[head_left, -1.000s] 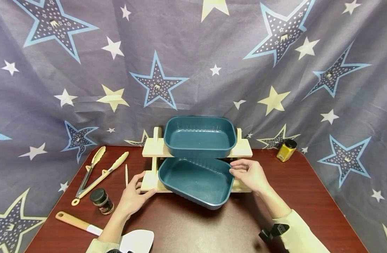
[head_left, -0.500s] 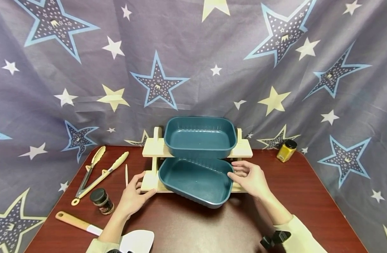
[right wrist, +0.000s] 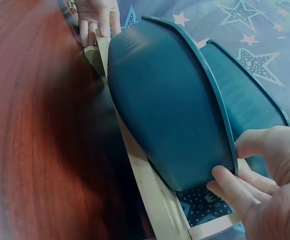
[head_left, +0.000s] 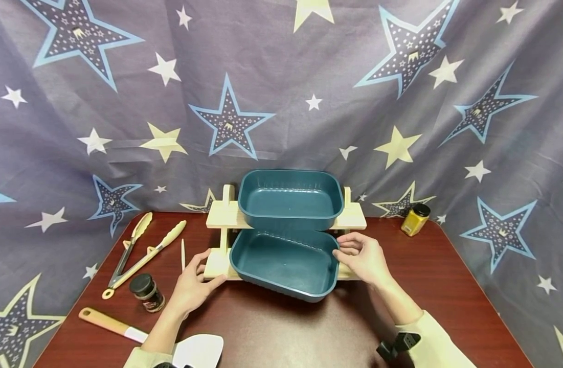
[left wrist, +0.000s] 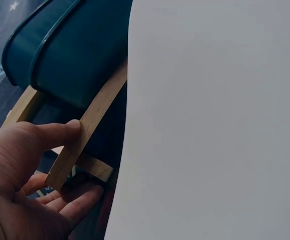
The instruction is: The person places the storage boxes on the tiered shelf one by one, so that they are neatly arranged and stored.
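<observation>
Lying before a star-print curtain (head_left: 281, 102), the red-brown table (head_left: 447, 286) bears fingers (head_left: 350, 251) pinching a tray (head_left: 283, 263).

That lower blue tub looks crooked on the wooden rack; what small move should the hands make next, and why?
Probably the right hand, gripping the lower tub's right rim, should nudge that end back until it sits square. The tub lies skewed, its front right corner jutting past the wooden rack, while the upper tub sits straight. The left hand holds the rack's left end, which should steady it.
</observation>
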Tool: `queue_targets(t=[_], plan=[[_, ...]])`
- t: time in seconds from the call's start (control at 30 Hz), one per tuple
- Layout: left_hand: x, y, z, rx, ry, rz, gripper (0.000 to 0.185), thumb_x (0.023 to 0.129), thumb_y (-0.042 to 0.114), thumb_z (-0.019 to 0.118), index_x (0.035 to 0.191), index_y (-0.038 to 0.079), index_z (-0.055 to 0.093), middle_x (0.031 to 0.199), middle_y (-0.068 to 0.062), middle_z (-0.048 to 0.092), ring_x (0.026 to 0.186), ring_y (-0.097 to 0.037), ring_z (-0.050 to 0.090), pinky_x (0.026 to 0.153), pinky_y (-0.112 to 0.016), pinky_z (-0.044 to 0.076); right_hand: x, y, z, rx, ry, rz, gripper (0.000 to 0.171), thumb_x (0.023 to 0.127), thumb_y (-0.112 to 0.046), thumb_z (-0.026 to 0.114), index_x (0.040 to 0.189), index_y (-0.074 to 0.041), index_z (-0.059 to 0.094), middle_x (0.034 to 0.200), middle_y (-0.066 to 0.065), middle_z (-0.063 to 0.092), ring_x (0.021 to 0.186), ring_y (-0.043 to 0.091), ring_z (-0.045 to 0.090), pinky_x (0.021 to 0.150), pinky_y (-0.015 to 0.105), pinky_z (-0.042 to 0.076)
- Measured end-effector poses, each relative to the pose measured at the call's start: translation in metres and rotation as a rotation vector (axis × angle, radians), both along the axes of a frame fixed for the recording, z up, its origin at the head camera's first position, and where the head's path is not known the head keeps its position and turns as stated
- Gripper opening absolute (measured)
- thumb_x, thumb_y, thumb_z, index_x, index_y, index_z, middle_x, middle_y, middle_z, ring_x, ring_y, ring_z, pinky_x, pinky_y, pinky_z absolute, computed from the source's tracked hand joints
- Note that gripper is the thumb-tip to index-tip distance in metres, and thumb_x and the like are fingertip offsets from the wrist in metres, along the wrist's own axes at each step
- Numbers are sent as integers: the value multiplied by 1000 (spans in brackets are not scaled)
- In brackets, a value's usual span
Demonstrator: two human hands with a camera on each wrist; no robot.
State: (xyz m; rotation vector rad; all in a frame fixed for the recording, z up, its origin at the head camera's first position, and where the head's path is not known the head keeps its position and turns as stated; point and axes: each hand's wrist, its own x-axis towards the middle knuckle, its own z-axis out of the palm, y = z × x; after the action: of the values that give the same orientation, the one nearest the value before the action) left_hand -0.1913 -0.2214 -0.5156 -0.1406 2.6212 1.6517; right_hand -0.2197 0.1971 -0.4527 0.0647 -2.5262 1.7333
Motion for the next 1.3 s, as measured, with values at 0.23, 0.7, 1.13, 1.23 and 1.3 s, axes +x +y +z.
queue_targets(t=[0.23, 0.7, 1.13, 1.23, 1.3], plan=[[0, -2, -1, -1, -9, 0, 85, 91, 20, 86, 161, 11, 39, 131, -24, 67, 114, -29, 75, 80, -20, 52, -1, -1, -2, -3, 11, -13, 32, 90, -8, 85, 117, 2, 72, 114, 23, 78, 98, 17, 80, 80, 15, 57], [0, -2, -1, 8, -15, -3, 86, 91, 21, 87, 161, 11, 39, 133, -25, 66, 114, -29, 75, 79, -20, 53, 3, -3, -4, 18, 6, -17, 34, 88, -7, 86, 118, -1, 71, 117, 22, 76, 99, 16, 79, 77, 15, 56], [-1, -2, -2, -13, -12, -6, 85, 91, 24, 87, 161, 12, 39, 133, -24, 66, 116, -31, 74, 80, -20, 53, 0, -6, -10, -1, 44, -31, 36, 90, -8, 86, 120, 0, 69, 115, 23, 73, 97, 16, 78, 88, 24, 60], [-1, -3, -2, -22, -7, -8, 85, 92, 24, 87, 161, 12, 39, 133, -24, 67, 118, -32, 73, 81, -19, 53, 5, -6, -11, 62, 80, 14, 45, 88, -7, 86, 126, -1, 64, 119, 24, 72, 107, 32, 78, 91, 33, 61], [-1, -3, -2, -28, -5, -11, 85, 92, 24, 86, 161, 12, 39, 133, -24, 67, 119, -33, 73, 81, -19, 53, 7, -6, -12, 77, 88, 38, 49, 88, -5, 86, 129, -1, 61, 122, 25, 70, 111, 38, 76, 91, 36, 62]])
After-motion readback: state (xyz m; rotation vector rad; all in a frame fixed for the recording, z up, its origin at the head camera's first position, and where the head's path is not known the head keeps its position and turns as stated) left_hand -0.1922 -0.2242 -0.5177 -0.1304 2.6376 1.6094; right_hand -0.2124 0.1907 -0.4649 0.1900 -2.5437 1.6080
